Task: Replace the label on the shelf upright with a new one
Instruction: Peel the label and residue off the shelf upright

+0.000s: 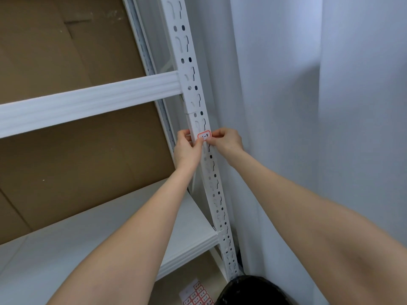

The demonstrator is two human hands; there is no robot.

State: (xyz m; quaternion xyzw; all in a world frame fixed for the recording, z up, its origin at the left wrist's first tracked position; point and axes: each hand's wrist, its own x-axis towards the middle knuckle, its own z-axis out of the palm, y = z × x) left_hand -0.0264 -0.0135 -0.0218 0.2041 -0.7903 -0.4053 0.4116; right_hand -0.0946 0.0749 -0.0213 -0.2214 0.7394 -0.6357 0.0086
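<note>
Both hands were at the label (204, 136) on the shelf upright (199, 119). Left hand (187, 147): fingers curled, thumb tip pressed at the label's lower left edge. Right hand (225, 140): thumb and forefinger pinched close at its right edge. Whether they gripped a lifted corner could not be told. The label sat flat on the upright, just below the crossbeam (88, 102). Judged thin, light, limp, tearable; best taken by a corner. A label sheet (197, 293) lay on the floor below.
</note>
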